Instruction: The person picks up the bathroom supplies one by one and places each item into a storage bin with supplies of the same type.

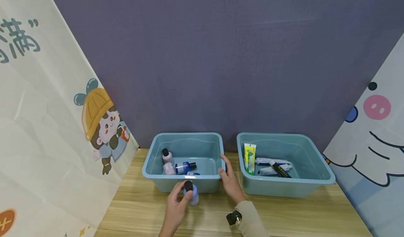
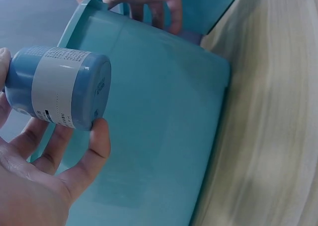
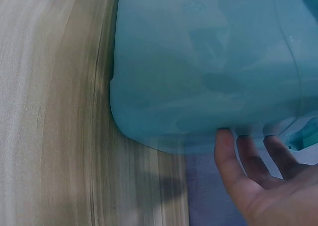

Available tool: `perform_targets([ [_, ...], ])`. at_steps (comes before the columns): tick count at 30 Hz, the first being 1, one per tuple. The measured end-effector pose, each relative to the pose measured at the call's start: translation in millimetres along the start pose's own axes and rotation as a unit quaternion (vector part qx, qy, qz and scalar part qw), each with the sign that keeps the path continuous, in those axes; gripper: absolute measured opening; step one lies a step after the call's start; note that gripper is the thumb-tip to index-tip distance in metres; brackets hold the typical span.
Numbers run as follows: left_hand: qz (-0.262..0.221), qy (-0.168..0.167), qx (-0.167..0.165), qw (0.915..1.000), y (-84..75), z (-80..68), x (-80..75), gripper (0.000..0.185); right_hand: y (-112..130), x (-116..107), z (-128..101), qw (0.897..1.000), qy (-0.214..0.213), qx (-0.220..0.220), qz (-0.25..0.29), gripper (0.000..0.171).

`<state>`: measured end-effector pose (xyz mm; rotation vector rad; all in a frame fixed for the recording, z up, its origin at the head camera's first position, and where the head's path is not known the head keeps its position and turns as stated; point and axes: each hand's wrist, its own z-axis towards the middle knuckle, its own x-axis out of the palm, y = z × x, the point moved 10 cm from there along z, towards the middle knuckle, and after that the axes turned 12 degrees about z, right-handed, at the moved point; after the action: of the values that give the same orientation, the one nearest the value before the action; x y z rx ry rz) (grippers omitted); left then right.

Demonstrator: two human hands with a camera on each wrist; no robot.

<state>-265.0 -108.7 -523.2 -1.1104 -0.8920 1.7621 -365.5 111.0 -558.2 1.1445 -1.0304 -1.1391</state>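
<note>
My left hand (image 1: pixel 175 206) pinches a blue bottle (image 1: pixel 194 197) with a black cap, in front of the left bin (image 1: pixel 186 176). The left wrist view shows the bottle (image 2: pixel 54 87) tilted on its side, its pale printed label and base in sight, with the hand's fingers (image 2: pixel 89 161) against it. At that bin's right side, my right hand (image 1: pixel 231 184) holds the rim; its fingers (image 3: pixel 229 154) touch the outer wall in the right wrist view. Inside the left bin lie a blue bottle (image 1: pixel 182 168) and pale pink bottles (image 1: pixel 167 157), plus a partly hidden blue item (image 1: pixel 193 173).
A second blue-green bin (image 1: pixel 315 180) stands at the right, holding a yellow-green tube (image 1: pixel 249 156), white tubes and a black one (image 1: pixel 280 169). Both bins sit on a wooden table (image 1: pixel 139 209) against a dark wall panel (image 1: pixel 202 72).
</note>
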Motion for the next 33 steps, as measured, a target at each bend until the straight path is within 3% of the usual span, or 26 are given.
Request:
perform_targets([
  [16, -0.013, -0.007, 0.029, 0.9995, -15.8, 5.1, -8.4, 0.029, -0.6, 0.1, -1.5, 1.000, 0.001, 0.009, 0.000, 0.052],
  [22, -0.011, -0.001, 0.025, 0.9996, -19.5, 7.0, -11.4, 0.028, -2.0, 0.3, -1.1, 1.000, 0.002, 0.009, 0.002, 0.052],
  [33, -0.014, -0.013, 0.059, 0.9981, -34.9, 12.1, -19.1, 0.031, -3.6, 0.4, -1.1, 1.000, 0.001, 0.014, 0.001, 0.052],
])
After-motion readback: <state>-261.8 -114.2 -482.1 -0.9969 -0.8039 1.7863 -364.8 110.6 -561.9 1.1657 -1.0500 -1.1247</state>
